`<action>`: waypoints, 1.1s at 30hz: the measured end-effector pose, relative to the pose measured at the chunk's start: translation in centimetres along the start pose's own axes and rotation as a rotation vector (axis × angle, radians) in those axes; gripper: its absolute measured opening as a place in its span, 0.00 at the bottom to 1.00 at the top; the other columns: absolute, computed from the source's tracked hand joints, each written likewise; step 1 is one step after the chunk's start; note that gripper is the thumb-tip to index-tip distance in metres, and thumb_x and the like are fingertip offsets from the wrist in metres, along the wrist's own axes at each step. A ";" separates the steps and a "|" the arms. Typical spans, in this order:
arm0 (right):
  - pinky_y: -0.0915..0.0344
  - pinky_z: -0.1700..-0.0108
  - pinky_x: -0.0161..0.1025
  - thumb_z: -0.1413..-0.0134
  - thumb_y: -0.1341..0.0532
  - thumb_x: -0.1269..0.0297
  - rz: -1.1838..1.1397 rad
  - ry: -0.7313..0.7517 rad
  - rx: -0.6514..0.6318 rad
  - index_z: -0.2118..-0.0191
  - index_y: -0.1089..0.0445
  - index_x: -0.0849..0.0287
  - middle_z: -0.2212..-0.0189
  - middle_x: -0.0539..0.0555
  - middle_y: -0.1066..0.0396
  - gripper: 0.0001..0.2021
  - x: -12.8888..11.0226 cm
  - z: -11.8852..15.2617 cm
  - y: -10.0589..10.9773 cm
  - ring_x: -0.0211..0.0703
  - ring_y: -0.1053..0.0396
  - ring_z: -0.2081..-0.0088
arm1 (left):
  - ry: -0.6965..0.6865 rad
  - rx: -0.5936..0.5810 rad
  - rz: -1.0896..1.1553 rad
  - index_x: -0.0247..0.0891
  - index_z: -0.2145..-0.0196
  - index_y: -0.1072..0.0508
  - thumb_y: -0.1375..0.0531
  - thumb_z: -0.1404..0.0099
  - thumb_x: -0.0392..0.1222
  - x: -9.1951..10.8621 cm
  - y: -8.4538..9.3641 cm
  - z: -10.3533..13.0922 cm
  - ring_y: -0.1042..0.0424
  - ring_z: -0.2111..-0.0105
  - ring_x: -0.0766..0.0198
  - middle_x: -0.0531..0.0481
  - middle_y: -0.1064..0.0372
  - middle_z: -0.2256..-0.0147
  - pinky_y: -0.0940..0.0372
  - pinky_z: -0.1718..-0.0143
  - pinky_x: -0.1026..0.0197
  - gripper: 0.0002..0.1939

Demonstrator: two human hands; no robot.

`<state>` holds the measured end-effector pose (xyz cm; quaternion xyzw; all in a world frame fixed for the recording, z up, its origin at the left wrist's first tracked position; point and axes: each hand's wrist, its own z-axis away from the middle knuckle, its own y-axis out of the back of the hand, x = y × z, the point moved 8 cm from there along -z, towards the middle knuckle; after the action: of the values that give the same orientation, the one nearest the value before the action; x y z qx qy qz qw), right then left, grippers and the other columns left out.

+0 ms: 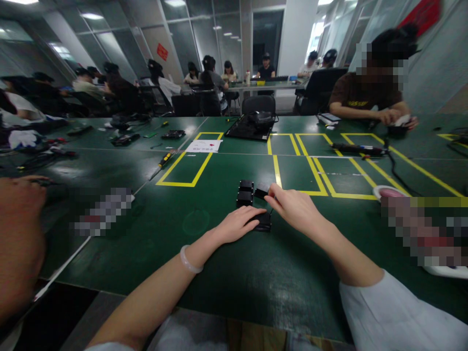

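Note:
On the green table, a black segmented part (245,192) lies just beyond my left hand (239,224). That hand rests palm down, its fingers stretched over a flat black piece (264,224) that shows past the fingertips. My right hand (292,207) is to the right, thumb and fingers pinched together at the end of a small black block (261,193), which sits beside the segmented part. A thin dark item shows below the right fingertips, too small to identify. Part of the flat black piece is hidden under my left fingers.
Yellow tape outlines mark the table (164,253). A screwdriver (165,160) lies ahead left, a black panel (248,129) ahead, and a corded black tool (360,149) ahead right. A white-rimmed dish (391,191) is at right. Another person's arm (22,243) reaches in at left.

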<state>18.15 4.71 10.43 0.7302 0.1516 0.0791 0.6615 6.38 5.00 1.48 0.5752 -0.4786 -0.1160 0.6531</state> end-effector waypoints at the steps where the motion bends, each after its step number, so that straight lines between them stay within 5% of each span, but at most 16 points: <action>1: 0.58 0.75 0.35 0.34 0.56 0.57 0.007 -0.003 -0.009 0.57 0.39 0.58 0.71 0.54 0.26 0.14 0.0 0.0 0.0 0.43 0.30 0.71 | -0.001 -0.001 -0.002 0.46 0.39 0.42 0.54 0.26 0.48 0.0 0.0 0.0 0.36 0.48 0.59 0.49 0.36 0.46 0.41 0.45 0.56 0.20; 11: 0.57 0.76 0.35 0.37 0.54 0.64 -0.042 -0.003 0.055 0.55 0.39 0.58 0.71 0.53 0.27 0.11 0.3 0.0 0.0 0.39 0.32 0.74 | 0.005 -0.003 -0.008 0.46 0.39 0.42 0.55 0.26 0.48 -0.2 0.0 0.0 0.36 0.49 0.58 0.48 0.36 0.47 0.41 0.45 0.55 0.21; 18: 0.57 0.75 0.35 0.35 0.55 0.57 -0.022 -0.013 0.007 0.57 0.40 0.57 0.72 0.53 0.27 0.12 0.0 0.0 0.1 0.41 0.31 0.72 | 0.005 -0.003 0.001 0.46 0.39 0.42 0.55 0.27 0.49 -0.2 0.0 0.0 0.36 0.49 0.58 0.48 0.36 0.47 0.41 0.45 0.55 0.21; 28: 0.57 0.75 0.35 0.36 0.55 0.64 -0.034 0.009 0.035 0.56 0.40 0.58 0.70 0.52 0.27 0.10 0.0 0.0 0.1 0.40 0.31 0.73 | -0.002 -0.006 -0.008 0.45 0.39 0.41 0.54 0.27 0.48 0.1 0.1 0.0 0.36 0.49 0.58 0.48 0.36 0.46 0.41 0.45 0.55 0.21; 33: 0.57 0.75 0.36 0.34 0.57 0.57 -0.011 0.012 0.004 0.59 0.39 0.57 0.70 0.53 0.26 0.13 -0.2 0.0 0.0 0.43 0.29 0.70 | 0.004 -0.005 -0.006 0.46 0.39 0.42 0.55 0.27 0.48 -0.1 -0.1 -0.1 0.36 0.48 0.58 0.48 0.36 0.46 0.41 0.45 0.54 0.21</action>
<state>17.93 4.67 10.41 0.7300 0.1597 0.0794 0.6598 6.41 5.07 1.39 0.5752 -0.4752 -0.1182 0.6553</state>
